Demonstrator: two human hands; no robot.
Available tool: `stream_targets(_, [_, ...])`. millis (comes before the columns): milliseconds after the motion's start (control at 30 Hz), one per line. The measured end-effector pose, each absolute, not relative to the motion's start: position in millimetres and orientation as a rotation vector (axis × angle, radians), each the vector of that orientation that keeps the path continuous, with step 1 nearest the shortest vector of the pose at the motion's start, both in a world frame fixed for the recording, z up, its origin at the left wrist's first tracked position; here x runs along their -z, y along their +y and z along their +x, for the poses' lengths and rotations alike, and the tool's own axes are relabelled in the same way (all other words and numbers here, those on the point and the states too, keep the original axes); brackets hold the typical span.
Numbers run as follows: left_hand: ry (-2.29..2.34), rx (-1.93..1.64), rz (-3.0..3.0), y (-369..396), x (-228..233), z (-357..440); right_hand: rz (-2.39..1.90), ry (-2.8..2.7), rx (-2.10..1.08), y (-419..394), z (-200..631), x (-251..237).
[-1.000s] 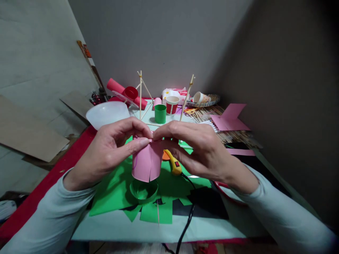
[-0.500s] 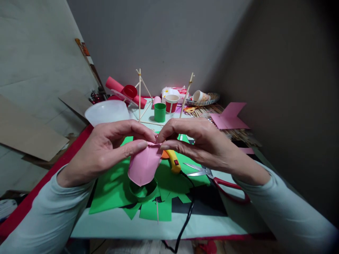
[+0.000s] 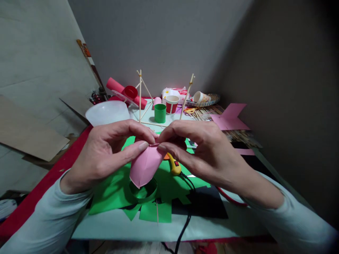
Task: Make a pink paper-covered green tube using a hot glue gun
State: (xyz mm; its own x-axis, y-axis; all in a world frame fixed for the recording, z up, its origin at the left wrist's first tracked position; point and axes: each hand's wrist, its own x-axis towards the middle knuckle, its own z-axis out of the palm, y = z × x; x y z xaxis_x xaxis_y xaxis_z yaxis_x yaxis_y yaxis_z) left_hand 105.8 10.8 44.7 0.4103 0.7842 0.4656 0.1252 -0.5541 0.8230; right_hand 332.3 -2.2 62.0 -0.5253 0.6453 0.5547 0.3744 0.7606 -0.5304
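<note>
From the head view, the left hand (image 3: 106, 151) and right hand (image 3: 203, 151) each pinch the top edge of a pink paper cone (image 3: 145, 165), held above the table (image 3: 238, 222). A green ring (image 3: 144, 192) sits just under it, a glue gun (image 3: 174, 165) close behind.

I wear a long-sleeved top in a pale grey-blue, plain, with no print or logo that I can see. The left sleeve (image 3: 50, 215) runs down to the wrist and ends in a soft edge, a little gathered there. The right sleeve (image 3: 299, 225) is the same cloth, also reaching the wrist, with loose folds along the forearm. My left hand (image 3: 106, 155) and right hand (image 3: 209, 151) are bare: no gloves, rings or watch show. My fingernails are short and unpainted.
</note>
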Motion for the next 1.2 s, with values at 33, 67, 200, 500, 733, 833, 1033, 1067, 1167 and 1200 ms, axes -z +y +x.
stream_targets(33, [0.777, -1.170, 1.941, 11, -44, 106, -0.755, -2.177, -0.406, -3, 332, -61])
stream_targets(67, [0.780, -1.174, 1.937, 10, -44, 106, -0.746, -2.175, -0.363, -3, 331, -60])
stream_targets(200, [0.789, -1.200, 1.939, 8, -44, 108, -0.702, -2.174, -0.149, -4, 328, -50])
stream_targets(500, [0.769, -1.264, 1.902, 7, -38, 112, -0.618, -2.029, 0.477, -3, 311, -27])
stream_targets(733, [0.773, -1.309, 1.886, 9, -39, 109, -0.562, -2.243, 0.172, 3, 332, -45])
stream_targets(833, [0.736, -1.254, 1.857, 10, -41, 104, -0.462, -2.331, -0.122, 12, 344, -56])
stream_targets(1033, [0.663, -1.173, 1.759, 14, -41, 97, -0.352, -2.347, -0.285, 20, 349, -60])
stream_targets(1067, [0.645, -1.166, 1.742, 15, -41, 97, -0.348, -2.346, -0.289, 19, 349, -60])
stream_targets(1167, [0.601, -1.143, 1.693, 18, -40, 98, -0.348, -2.315, -0.274, 16, 348, -60])
stream_targets(1200, [0.586, -1.137, 1.677, 18, -40, 98, -0.352, -2.300, -0.263, 15, 347, -60])
